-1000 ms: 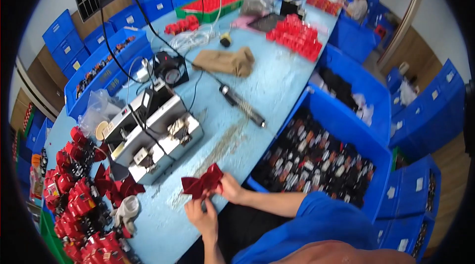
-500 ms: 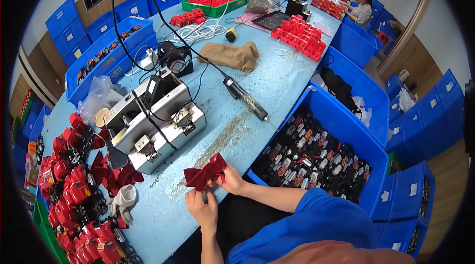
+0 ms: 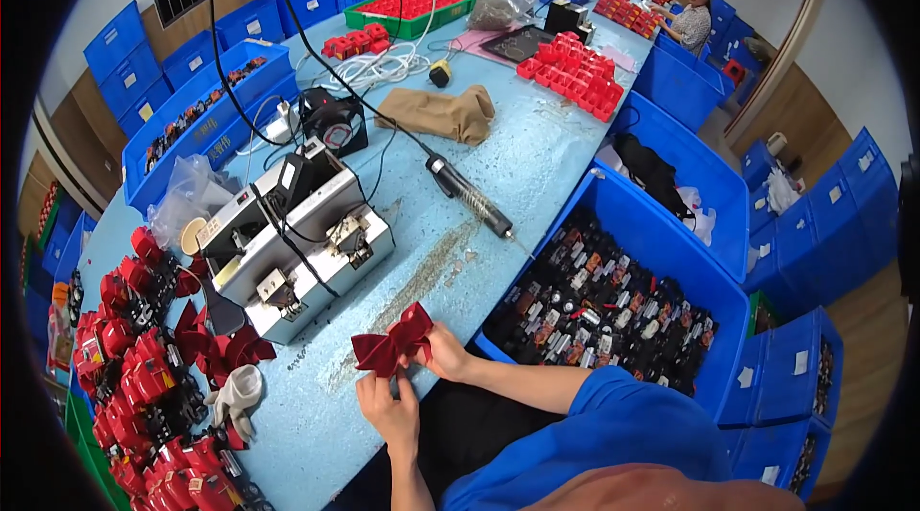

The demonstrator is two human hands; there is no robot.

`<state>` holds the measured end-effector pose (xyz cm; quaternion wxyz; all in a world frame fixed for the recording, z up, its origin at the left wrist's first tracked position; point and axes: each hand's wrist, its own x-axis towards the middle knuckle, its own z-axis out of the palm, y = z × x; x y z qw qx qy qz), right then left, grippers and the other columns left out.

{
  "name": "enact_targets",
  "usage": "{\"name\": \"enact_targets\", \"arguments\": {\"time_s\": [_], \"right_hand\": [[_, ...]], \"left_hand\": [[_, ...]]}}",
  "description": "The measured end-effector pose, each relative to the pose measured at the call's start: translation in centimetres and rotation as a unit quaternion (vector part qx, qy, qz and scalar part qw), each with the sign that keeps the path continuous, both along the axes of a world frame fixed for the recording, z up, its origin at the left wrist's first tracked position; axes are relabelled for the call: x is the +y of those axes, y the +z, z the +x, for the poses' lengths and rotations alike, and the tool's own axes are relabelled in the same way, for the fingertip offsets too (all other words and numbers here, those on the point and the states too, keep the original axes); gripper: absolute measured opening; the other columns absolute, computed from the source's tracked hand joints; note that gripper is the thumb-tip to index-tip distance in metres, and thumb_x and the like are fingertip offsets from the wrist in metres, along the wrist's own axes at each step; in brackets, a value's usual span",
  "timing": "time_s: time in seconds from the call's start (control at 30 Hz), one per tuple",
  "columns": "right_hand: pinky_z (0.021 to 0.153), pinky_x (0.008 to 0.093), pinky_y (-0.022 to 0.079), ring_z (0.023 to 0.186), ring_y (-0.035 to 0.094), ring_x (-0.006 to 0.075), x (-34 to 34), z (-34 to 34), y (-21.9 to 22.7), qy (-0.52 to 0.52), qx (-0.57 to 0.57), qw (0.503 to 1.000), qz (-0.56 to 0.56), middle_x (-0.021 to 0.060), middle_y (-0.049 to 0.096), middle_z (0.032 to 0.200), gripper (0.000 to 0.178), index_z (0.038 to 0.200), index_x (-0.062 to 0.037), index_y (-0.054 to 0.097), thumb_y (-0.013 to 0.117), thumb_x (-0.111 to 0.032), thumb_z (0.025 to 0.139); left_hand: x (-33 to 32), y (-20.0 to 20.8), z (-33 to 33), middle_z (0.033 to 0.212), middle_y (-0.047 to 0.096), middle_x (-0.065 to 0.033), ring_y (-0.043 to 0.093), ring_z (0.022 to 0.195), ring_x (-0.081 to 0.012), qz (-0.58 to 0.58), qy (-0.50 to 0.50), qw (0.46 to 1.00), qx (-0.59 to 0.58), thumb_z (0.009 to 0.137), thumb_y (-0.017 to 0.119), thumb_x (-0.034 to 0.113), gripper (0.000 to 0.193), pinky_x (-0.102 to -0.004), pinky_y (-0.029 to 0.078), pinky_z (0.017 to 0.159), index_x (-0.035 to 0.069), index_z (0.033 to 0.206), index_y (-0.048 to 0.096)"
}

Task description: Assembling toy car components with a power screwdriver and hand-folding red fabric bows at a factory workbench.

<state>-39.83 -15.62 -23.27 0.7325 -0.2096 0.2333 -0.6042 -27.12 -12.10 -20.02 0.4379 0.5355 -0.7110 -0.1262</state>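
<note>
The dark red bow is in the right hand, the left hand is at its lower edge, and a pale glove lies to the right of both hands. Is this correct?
Not quite: the head view shows the pale glove to the left of both hands. The right hand does hold the dark red bow, with the left hand at its lower edge.

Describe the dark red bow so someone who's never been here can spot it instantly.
Follow the long blue table to its near edge, where the right hand and left hand sit close. Both touch the bow, wings spread. Unlike the dark red pieces lying near the white glove, it's held up in hand.
</note>
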Motion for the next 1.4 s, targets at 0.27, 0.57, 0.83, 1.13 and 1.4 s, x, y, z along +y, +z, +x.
{"name": "enact_targets", "arguments": {"time_s": [0.27,0.57,0.83,1.13,1.4], "right_hand": [[0.063,0.0303,0.047,0.07,0.058,0.0179,0.0,-0.1,0.0,-0.009,0.007,1.0,-0.009,0.0122,0.06,0.084,0.033,0.103,0.0026,0.053,0.034,-0.023,0.094],[0.063,0.0312,0.047,0.069,0.057,0.0187,0.9,0.4,-0.2,-0.013,0.016,1.0,0.004,0.0116,0.059,0.087,0.031,0.105,0.0025,0.052,0.036,-0.02,0.093],[0.055,0.0256,0.046,0.063,0.056,0.0128,-0.4,0.0,1.6,-0.079,0.067,0.991,0.081,0.0055,0.059,0.074,0.022,0.088,-0.0024,0.058,0.041,-0.017,0.089],[0.059,0.0229,0.037,0.067,0.042,0.0105,0.8,-0.2,1.0,0.045,-0.081,0.992,0.083,0.0045,0.052,0.085,0.025,0.104,-0.0005,0.049,0.039,-0.02,0.091],[0.06,0.0215,0.043,0.069,0.052,0.0097,1.4,0.7,3.2,-0.089,0.12,0.988,0.041,0.0057,0.057,0.088,0.024,0.112,0.0012,0.048,0.039,-0.008,0.091]], "left_hand": [[0.1,0.1,0.1,0.081,0.054,-0.0121,0.05,0.076,-0.0298,0.013,-0.009,1.0,-0.013,0.069,0.06,-0.001,0.026,-0.0373,0.04,0.068,0.003,0.094,0.06],[1.0,0.1,0.5,0.077,0.054,-0.0118,0.049,0.073,-0.0288,0.008,-0.006,1.0,-0.022,0.069,0.059,0.0,0.022,-0.0372,0.039,0.065,0.004,0.091,0.062],[-0.6,-0.6,0.3,0.073,0.057,-0.0122,0.052,0.067,-0.0284,-0.016,0.024,0.997,0.07,0.07,0.061,0.002,0.007,-0.0357,0.042,0.06,0.002,0.077,0.059],[0.7,1.1,2.2,0.08,0.058,-0.002,0.053,0.073,-0.0059,0.187,0.018,0.858,0.478,0.081,0.06,0.005,0.013,-0.0208,0.043,0.064,-0.001,0.093,0.057],[1.0,3.6,-0.5,0.08,0.061,-0.0028,0.056,0.073,-0.0083,0.128,-0.035,0.921,0.365,0.074,0.067,0.011,0.021,-0.0224,0.041,0.059,0.003,0.091,0.058]]}}
